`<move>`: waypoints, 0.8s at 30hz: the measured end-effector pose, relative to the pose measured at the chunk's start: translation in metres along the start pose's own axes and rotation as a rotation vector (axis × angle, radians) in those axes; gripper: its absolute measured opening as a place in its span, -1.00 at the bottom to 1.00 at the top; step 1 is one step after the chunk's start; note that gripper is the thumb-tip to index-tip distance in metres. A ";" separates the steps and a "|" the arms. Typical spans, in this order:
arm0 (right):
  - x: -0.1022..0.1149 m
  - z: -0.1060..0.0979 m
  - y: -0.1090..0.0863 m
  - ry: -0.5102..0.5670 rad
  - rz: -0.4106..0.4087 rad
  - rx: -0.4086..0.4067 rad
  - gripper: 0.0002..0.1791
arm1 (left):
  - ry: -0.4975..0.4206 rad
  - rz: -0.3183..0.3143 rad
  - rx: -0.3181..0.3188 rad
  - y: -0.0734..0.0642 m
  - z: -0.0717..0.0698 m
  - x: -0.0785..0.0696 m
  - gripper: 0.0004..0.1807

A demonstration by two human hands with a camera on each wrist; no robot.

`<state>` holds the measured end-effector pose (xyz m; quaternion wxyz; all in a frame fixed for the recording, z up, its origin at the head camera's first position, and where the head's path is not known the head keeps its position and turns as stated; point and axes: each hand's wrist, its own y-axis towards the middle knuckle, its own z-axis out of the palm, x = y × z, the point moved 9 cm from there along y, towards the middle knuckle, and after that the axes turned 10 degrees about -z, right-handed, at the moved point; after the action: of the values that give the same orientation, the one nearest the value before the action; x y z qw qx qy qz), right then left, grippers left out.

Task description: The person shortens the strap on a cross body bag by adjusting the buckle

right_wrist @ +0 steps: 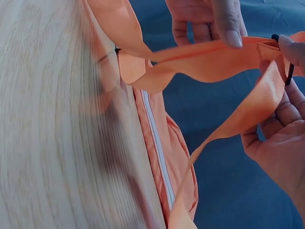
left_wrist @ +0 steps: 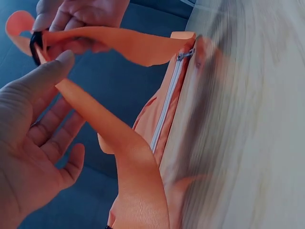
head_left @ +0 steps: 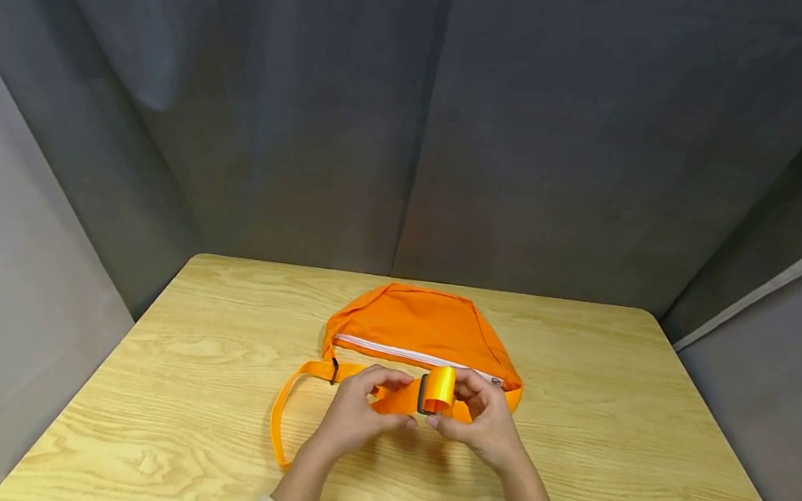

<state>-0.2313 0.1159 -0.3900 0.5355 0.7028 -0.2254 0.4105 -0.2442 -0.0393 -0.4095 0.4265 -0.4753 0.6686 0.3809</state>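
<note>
An orange fabric bag (head_left: 418, 320) with a white zipper (head_left: 392, 351) lies on the table, its orange strap (head_left: 398, 399) raised in front of it. My right hand (head_left: 489, 427) pinches the black strap slider (right_wrist: 289, 71) between thumb and fingers. A short loop of strap (head_left: 441, 389) sticks out through that slider. To its left, my left hand (head_left: 356, 412) holds the strap, thumb on the near side and fingers behind; the left wrist view shows the thumb (left_wrist: 57, 67) close to the slider.
More of the strap curves in a loop (head_left: 276, 419) on the table left of the bag, by a second black buckle (head_left: 335, 371). The wooden table (head_left: 181, 390) ends at a grey curtain (head_left: 312, 115), with light panels at both sides.
</note>
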 end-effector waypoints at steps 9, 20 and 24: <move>0.005 -0.007 -0.002 -0.033 -0.026 -0.015 -0.49 | 0.083 -0.006 -0.013 -0.002 -0.018 0.013 -0.59; 0.001 -0.017 -0.007 0.002 0.009 -0.033 -0.46 | 0.150 -0.058 -0.009 -0.010 -0.051 0.038 -0.60; 0.004 -0.015 -0.005 0.031 -0.031 -0.024 -0.47 | 0.143 -0.038 0.015 -0.009 -0.046 0.037 -0.58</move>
<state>-0.2301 0.1325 -0.3879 0.5537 0.6933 -0.2112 0.4101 -0.2520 -0.0948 -0.4287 0.3884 -0.5105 0.6911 0.3331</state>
